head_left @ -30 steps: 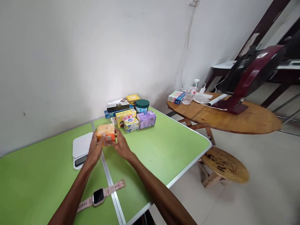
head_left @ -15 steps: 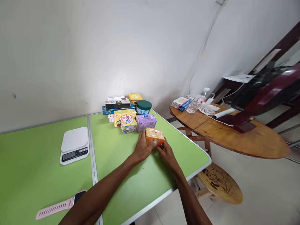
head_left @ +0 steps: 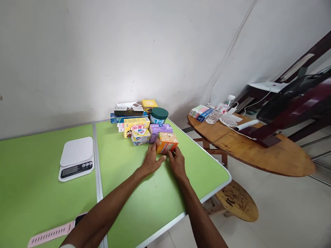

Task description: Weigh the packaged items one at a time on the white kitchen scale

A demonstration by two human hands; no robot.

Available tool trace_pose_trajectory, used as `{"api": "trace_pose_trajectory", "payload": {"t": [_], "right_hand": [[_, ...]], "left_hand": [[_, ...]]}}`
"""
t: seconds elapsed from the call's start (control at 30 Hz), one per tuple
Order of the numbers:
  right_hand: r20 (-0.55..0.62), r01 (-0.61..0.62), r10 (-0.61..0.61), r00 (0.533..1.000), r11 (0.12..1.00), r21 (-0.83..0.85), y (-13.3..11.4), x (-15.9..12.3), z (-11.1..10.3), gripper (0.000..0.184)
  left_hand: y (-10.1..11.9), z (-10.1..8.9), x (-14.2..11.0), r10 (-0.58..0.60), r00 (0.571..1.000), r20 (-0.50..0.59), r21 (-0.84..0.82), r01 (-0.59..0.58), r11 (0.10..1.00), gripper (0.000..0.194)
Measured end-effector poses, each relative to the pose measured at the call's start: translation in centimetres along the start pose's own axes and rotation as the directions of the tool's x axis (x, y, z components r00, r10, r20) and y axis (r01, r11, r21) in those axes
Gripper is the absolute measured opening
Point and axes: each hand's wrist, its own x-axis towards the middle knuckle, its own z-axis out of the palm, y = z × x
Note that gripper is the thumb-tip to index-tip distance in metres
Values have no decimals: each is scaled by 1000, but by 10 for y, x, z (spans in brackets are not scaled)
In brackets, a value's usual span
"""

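Note:
An orange box (head_left: 167,141) rests on the green folding table (head_left: 144,196), right against a purple pack (head_left: 158,129). My left hand (head_left: 152,160) lies at the box's left corner, fingers along its side and thumb under its front edge. My right hand (head_left: 177,162) has its fingers bent against the box's front right. Both hands are still on the box.
Behind the box stand several small packages, among them a yellow carton (head_left: 136,125) and a green-lidded jar (head_left: 158,114). A white kitchen scale (head_left: 76,162) sits to the left and a pink smartwatch (head_left: 53,232) at the near edge. A round wooden table (head_left: 258,151) and a stool (head_left: 238,203) stand to the right.
Both hands carried the orange box from beside the scale rightward across the table and set it down against the purple pack. The view has swung right.

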Motion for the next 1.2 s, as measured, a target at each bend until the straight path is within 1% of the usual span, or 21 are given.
{"api": "trace_pose_trajectory", "payload": {"t": [0.07,0.17,0.23,0.3,0.33,0.37,0.43,0.5,0.53,0.57,0.67,0.73,0.8,0.9,0.97,1.03,1.2], "right_hand": [[-59,-9,9,998,1000,-13,-1,-6,5,47],[-201,-60,66,977,998,36,-5,-21,14,48],[-293,-106,116,949,993,49,-9,-34,20,43],[-347,-127,132,928,991,35,-16,-48,27,36],[-344,-117,118,932,993,23,-20,-55,31,33],[-315,-91,89,945,996,8,-25,-60,36,30],[-182,0,-3,983,1000,-13,-34,-66,47,30],[-36,80,-80,996,997,3,-42,-64,61,39],[6,93,-93,996,995,21,-45,-61,70,46],[22,87,-89,996,995,43,-47,-56,79,54],[19,30,-32,999,993,111,-50,-41,107,77],[-9,10,-9,1000,990,142,-51,-33,124,83],[-55,-10,18,998,990,143,-53,-28,136,83],[-97,-62,73,993,992,114,-58,-24,145,86],[-125,-88,100,987,991,100,-60,-21,148,91],[-162,-94,108,981,991,94,-61,-18,151,93],[-226,-88,102,969,994,71,-57,-9,159,77]], "left_hand": [[-5,-6,-6,-40,999,-3,-17,40,999,87],[-11,-21,-18,-99,995,-10,-85,97,992,81],[-15,-36,-27,-102,994,-49,-97,97,991,76],[-20,-51,-36,-93,989,-115,-79,84,993,70],[-22,-59,-39,-89,986,-142,-68,80,995,68],[-23,-65,-42,-90,983,-160,-60,81,995,67],[-25,-73,-42,-113,978,-178,-60,103,993,68],[-25,-77,-39,-153,969,-194,-77,140,987,70],[-25,-78,-36,-171,962,-213,-91,155,984,70],[-25,-78,-33,-184,954,-238,-104,163,981,71],[-26,-80,-24,-192,926,-326,-117,162,980,75],[-26,-83,-17,-178,910,-374,-85,157,984,80],[-26,-86,-10,-136,904,-406,-24,138,990,85],[-27,-89,1,-55,909,-413,56,86,995,88],[-28,-89,9,-25,911,-412,84,65,994,86],[-31,-89,16,1,909,-418,106,48,993,84],[-41,-93,33,50,899,-434,128,6,992,81]]}}
